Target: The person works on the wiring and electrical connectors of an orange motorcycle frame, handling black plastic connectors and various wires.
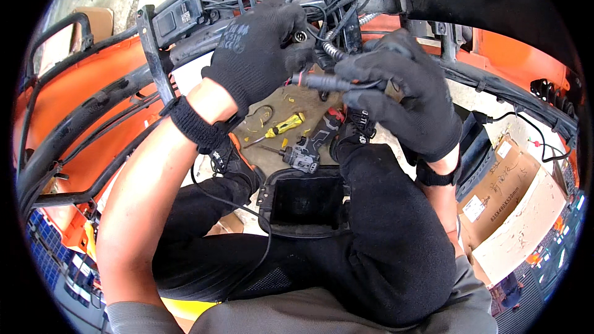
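My left hand (253,52), in a black knit glove, is closed around a round cable connector (301,36) whose pin end faces me. Opposite it, my gloved right hand (408,89) pinches a black cable plug (323,81) that points left, with a small reddish tip. The two connectors are apart. Behind both hands runs a bundle of black cables (337,9), some in ribbed silver sleeve. Below them, on a brown surface between my feet, lie a yellow-handled screwdriver (286,125) and a grey and red power drill (303,156).
Black tube framing (93,102) with orange panels (68,142) curves around me. An open black box (303,233) sits between my legs. At right stands a cardboard carton (510,192). A thin black cable (269,241) hangs across my left leg.
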A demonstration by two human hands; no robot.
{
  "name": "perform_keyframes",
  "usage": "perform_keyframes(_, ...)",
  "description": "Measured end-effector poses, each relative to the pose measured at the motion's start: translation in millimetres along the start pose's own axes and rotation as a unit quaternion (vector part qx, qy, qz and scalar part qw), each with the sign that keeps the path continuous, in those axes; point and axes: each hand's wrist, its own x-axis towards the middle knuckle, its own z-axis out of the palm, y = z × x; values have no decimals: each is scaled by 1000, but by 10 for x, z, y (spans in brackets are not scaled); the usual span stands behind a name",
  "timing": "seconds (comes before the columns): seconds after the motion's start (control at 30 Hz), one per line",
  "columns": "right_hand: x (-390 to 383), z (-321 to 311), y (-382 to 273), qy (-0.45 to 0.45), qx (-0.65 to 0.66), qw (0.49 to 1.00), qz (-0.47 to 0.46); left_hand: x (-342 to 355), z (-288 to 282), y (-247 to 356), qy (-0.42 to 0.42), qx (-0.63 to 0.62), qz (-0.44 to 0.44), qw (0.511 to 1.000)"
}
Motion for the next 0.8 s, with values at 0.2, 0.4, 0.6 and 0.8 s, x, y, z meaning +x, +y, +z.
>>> perform_keyframes(0.2,182,-70,1,20,22,999,-20,-143,26,101,-1,-148,-72,986)
perform_keyframes(0.4,231,-93,88,109,128,985,47,-206,158,161,40,-166,-137,976)
perform_keyframes(0.6,178,-129,-14,48,146,988,10,-233,150,112,24,-194,-134,971)
perform_keyframes(0.8,175,-129,-89,17,65,996,53,-281,175,60,53,-256,-104,960)
